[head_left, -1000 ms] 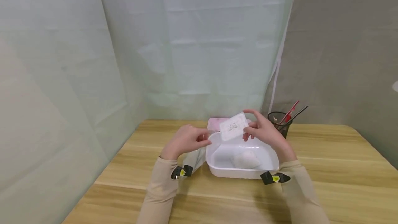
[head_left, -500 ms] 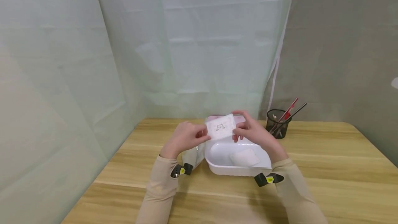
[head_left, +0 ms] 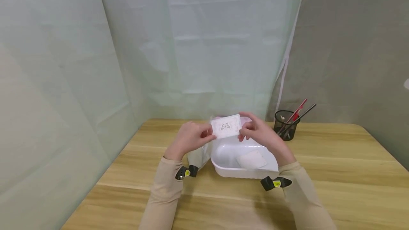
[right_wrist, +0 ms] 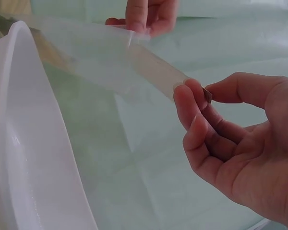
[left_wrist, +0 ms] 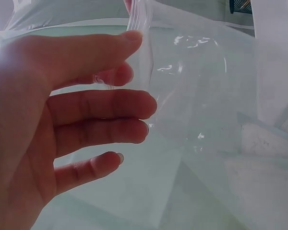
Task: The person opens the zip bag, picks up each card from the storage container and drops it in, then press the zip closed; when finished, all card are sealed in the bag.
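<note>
Both hands hold a small white packet (head_left: 225, 126) with a faint winged print, level above the far rim of a white plastic basin (head_left: 223, 168). My left hand (head_left: 208, 137) pinches its left edge between thumb and forefinger. My right hand (head_left: 243, 133) pinches its right edge. In the left wrist view the packet (left_wrist: 187, 81) looks translucent next to the left hand (left_wrist: 132, 52). The right wrist view shows the right hand (right_wrist: 194, 93) pinching the packet (right_wrist: 149, 67) at its corner. A second white packet (head_left: 252, 159) lies inside the basin.
A pink package (head_left: 247, 119) lies behind the basin. A black mesh pen holder (head_left: 285, 126) with red and dark pens stands to the right. A clear plastic bag (head_left: 196, 155) lies under the left wrist. Pale curtains close off the wooden table (head_left: 335, 173) at back and left.
The packet has moved left and slightly up and gone from tilted to level. My left hand has taken hold of its left edge.
</note>
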